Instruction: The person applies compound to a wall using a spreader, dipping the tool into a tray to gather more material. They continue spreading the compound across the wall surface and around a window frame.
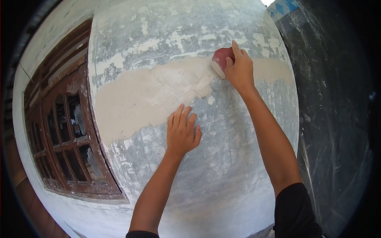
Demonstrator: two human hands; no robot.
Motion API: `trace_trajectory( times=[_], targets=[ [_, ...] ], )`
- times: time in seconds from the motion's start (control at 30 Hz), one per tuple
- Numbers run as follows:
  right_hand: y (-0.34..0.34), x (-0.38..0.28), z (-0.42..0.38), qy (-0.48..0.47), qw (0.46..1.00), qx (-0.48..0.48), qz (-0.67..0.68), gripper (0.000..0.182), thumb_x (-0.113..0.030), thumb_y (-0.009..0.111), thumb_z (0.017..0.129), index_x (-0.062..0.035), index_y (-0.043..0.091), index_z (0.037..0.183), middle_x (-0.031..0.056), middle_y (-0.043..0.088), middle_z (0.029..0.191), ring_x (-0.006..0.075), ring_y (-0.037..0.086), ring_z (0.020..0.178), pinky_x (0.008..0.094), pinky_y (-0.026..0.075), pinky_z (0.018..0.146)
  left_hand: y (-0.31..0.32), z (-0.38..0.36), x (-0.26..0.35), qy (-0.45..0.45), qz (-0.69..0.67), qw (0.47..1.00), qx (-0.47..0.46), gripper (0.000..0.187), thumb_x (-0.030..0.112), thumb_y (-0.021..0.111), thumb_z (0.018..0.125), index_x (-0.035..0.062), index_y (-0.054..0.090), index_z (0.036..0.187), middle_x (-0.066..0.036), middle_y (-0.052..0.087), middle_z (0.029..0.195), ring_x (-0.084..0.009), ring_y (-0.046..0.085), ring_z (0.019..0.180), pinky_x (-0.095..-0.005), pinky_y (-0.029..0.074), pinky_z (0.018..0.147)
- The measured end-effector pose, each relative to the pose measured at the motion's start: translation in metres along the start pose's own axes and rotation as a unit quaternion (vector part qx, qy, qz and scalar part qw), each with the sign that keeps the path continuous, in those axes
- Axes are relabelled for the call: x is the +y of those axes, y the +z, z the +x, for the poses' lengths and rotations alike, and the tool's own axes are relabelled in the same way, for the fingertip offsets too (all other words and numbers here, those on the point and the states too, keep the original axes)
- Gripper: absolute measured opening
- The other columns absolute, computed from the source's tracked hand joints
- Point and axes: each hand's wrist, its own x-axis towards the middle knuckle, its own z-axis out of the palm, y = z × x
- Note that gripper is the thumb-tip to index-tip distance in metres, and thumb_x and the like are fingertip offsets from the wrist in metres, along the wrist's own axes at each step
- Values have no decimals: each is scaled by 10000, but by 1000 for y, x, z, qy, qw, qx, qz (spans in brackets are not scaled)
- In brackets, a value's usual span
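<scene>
My right hand [240,69] grips a dark red putty spreader [223,56] at the upper right, with the index finger stretched up along it. Pale filler coats the spreader's lower edge, which is right at the wall [222,131]. Across the grey, patchy wall runs a beige band of putty [139,91], smeared and streaked around the middle. Lower and to the left, my left hand [182,133] has its fingers apart and holds nothing. Its fingertips overlap the lower border of the putty in this view.
A brown wooden window [65,146] with small panes is set in the wall at the left. Along the right side hangs a dark, scuffed sheet [331,131], with a blue and white patch [282,8] near its top.
</scene>
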Motion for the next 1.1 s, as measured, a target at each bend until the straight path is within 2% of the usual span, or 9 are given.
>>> trace_trajectory(
  times=[0.1, 0.2, 0.27, 0.37, 0.43, 0.63, 0.77, 0.97, 1.1],
  targets=[
    [9, -21, -19, -51, 986, -102, 119, 589, -54, 664, 832, -8, 504, 1397, 210, 621, 941, 407, 624, 895, 487, 477, 839, -2, 0, 1, -6, 7, 1000, -12, 398, 147, 620, 776, 21, 516, 1139, -188, 548, 1275, -401, 475, 1264, -518, 351, 1015],
    [17, 3, -13, -41, 990, -119, 64, 579, -47, 668, 826, 4, 515, 1382, 219, 623, 962, 407, 626, 902, 475, 483, 831, -1, 1, 0, -1, 5, 1000, -7, 386, 153, 619, 781, 23, 521, 1132, -184, 550, 1269, -395, 480, 1257, -513, 354, 1006],
    [2, 14, 0, 54, 997, 45, -13, 568, -39, 667, 825, 15, 522, 1372, 231, 623, 972, 409, 627, 916, 469, 488, 828, 0, 0, 0, 2, 4, 1000, 1, 385, 157, 617, 782, 23, 523, 1131, -183, 551, 1261, -392, 487, 1245, -508, 357, 998],
    [9, -8, -13, -13, 994, 68, 89, 559, -14, 667, 837, -6, 532, 1379, 223, 625, 929, 363, 633, 858, 415, 501, 780, -1, 1, 1, 1, 7, 1000, -5, 385, 157, 614, 783, 22, 524, 1132, -182, 551, 1256, -390, 489, 1243, -505, 358, 994],
    [14, -31, -26, -35, 986, -104, 127, 567, -46, 669, 832, 22, 518, 1374, 246, 624, 984, 415, 626, 927, 475, 489, 845, -1, 1, 1, -3, 8, 1000, -7, 385, 157, 615, 782, 22, 526, 1131, -182, 551, 1255, -389, 488, 1242, -503, 358, 994],
    [2, 11, -7, 93, 991, 92, -15, 549, -23, 648, 844, 48, 509, 1370, 247, 618, 967, 403, 633, 915, 454, 502, 821, 0, 0, 0, -3, 12, 1000, -5, 377, 158, 617, 780, 21, 534, 1121, -180, 554, 1243, -382, 490, 1239, -496, 361, 991],
    [27, -32, -31, -21, 986, -64, 151, 585, -45, 670, 830, 60, 495, 1378, 248, 615, 961, 415, 630, 908, 466, 489, 831, -1, 1, 1, -6, 20, 1000, -10, 375, 160, 616, 781, 21, 533, 1120, -177, 555, 1237, -378, 492, 1233, -495, 363, 988],
    [9, 10, -10, 92, 987, 131, -2, 529, -39, 654, 839, 88, 522, 1335, 262, 612, 965, 403, 636, 903, 433, 515, 801, -1, 2, 2, -5, 18, 1000, -6, 371, 160, 616, 782, 22, 536, 1116, -173, 557, 1233, -378, 492, 1232, -493, 362, 992],
    [29, -45, -23, -4, 989, -5, 147, 519, -43, 676, 833, 43, 556, 1330, 264, 643, 982, 404, 638, 909, 426, 496, 827, -1, 0, 2, -10, 20, 1000, -11, 371, 162, 618, 780, 24, 538, 1115, -172, 557, 1232, -375, 493, 1230, -493, 361, 993]
  ],
)
